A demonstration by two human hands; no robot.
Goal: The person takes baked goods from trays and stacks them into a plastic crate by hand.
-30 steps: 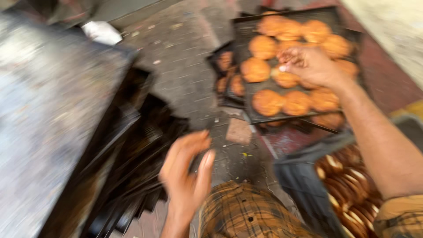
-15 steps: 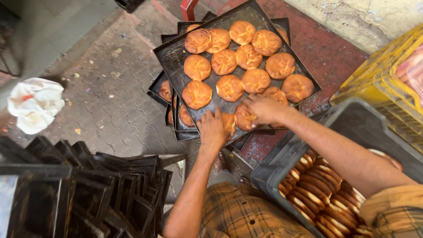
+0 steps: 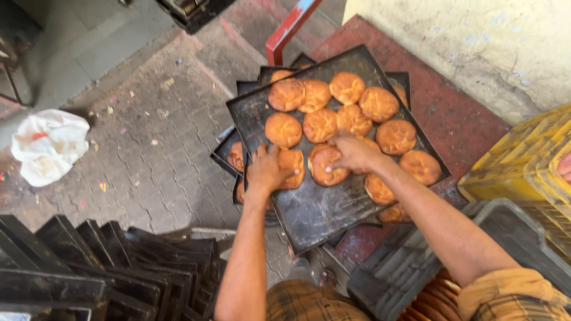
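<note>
A dark baking tray (image 3: 321, 214) lies on a stack of similar trays on the floor, carrying several round golden buns. My left hand (image 3: 267, 169) rests on a bun (image 3: 292, 167) near the tray's front left. My right hand (image 3: 355, 151) presses its fingers onto a bun (image 3: 326, 166) in the tray's middle. Whether either bun is gripped or only touched I cannot tell. More buns (image 3: 348, 88) fill the far part of the tray.
A grey crate (image 3: 410, 267) holding stacked buns stands at the lower right, a yellow crate (image 3: 523, 160) beyond it. Empty black trays (image 3: 107, 267) stand on edge at the lower left. A white plastic bag (image 3: 49, 144) lies on the paving. A red pole (image 3: 289, 27) rises behind.
My left hand came from near my lap up onto the tray. My right hand moved from the far buns to the middle ones. The camera view shifted and steadied.
</note>
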